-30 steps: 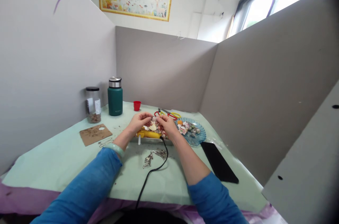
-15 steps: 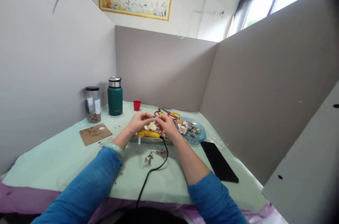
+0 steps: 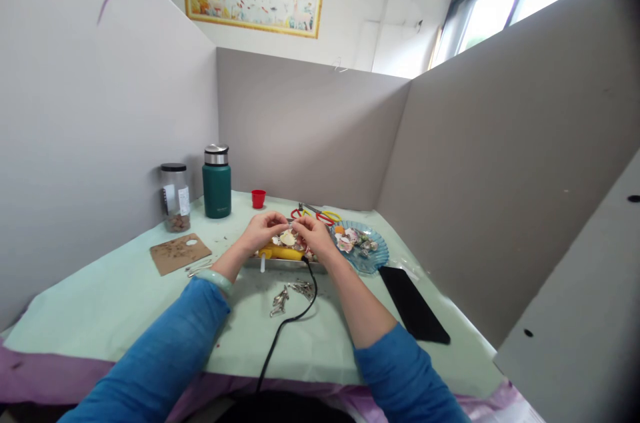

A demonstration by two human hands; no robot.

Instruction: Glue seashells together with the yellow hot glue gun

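My left hand (image 3: 265, 230) and my right hand (image 3: 313, 235) meet fingertip to fingertip above a tray (image 3: 280, 264). Both are closed in a pinch; whatever sits between the fingers is too small to name. Under them the tray holds cream and pink flower-like pieces (image 3: 287, 238). A yellow glue gun (image 3: 283, 253) lies along the tray's near side, its white tip pointing left and its black cord (image 3: 287, 322) running toward me. Small silver metal pieces (image 3: 280, 301) lie in front of the tray.
A blue scalloped plate (image 3: 377, 256) with flower pieces stands right of the tray, near a black flat pad (image 3: 415, 306). Scissors (image 3: 325, 215) and a red cup (image 3: 259, 198) are behind. At left are a green flask (image 3: 217, 190), a jar (image 3: 175, 200) and brown card (image 3: 180, 254).
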